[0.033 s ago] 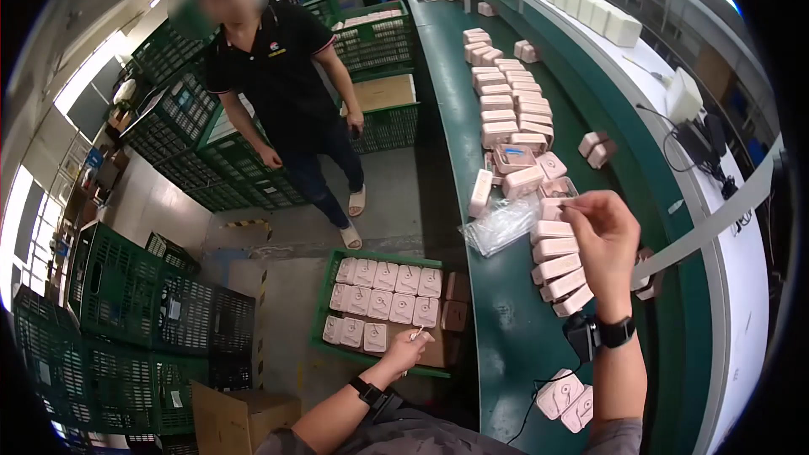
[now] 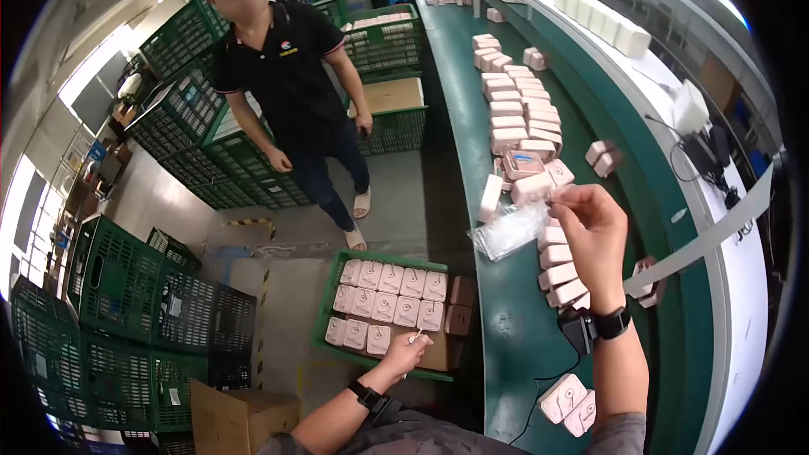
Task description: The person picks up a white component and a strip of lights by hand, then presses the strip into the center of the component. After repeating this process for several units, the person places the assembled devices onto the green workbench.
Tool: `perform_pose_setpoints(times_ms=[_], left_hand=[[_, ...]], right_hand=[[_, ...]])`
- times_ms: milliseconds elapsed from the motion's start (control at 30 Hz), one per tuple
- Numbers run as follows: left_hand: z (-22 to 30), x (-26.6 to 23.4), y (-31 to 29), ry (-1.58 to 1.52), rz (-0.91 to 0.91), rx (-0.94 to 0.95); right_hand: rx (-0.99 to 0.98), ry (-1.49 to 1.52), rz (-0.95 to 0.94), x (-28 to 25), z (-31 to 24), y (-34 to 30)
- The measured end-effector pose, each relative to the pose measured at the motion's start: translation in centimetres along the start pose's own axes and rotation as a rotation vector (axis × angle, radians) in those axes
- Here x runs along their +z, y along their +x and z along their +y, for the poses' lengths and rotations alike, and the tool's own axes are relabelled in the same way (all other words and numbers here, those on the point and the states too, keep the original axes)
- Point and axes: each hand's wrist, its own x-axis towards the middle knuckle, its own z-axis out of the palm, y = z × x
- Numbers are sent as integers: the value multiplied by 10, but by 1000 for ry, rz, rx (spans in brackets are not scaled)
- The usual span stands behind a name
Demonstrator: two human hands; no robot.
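My left hand [image 2: 406, 354] is closed over the near edge of a green crate [image 2: 324, 307]. A thin whitish bit shows between its fingers, too small to name. In the crate lie rows of pale pink boxes [image 2: 384, 307] with a round mark and a line on top. My right hand [image 2: 597, 232] is raised above the bench, thumb and fingers pinched; what they hold, if anything, is too small to make out. Beside its fingertips lies a clear plastic bag [image 2: 510, 234]. Just beyond is an open pink box [image 2: 524, 164] with something blue inside.
Pink boxes [image 2: 507, 109] stand in rows along the green bench [image 2: 510, 329]. Two more [image 2: 563, 398] lie near my right forearm, by a black cable. A pale strut [image 2: 699, 244] slants across the right. A person [image 2: 286, 76] stands beyond the crate, near stacked green crates [image 2: 181, 122].
The view has shifted slightly, so the bench and boxes sit a little further right. My right hand has moved slightly left, closer to the plastic bag. My left hand stays by the crate edge.
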Motion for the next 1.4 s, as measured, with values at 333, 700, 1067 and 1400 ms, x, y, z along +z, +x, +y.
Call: perform_pose_setpoints(times_ms=[333,700,1067,1400], left_hand=[[-56,-265,-92,-323,440,32],[-94,-349,-108,-584,562,-93],[-62,-356,-107,-472,534,-70],[25,-298,-29,-28,-87,-107]], right_hand=[[-186,-140,-111,288,-59,92],[-150,-238,-169,389,-30,119],[346,418,-241,410,-15,112],[716,-33,-307,269,84,-224]])
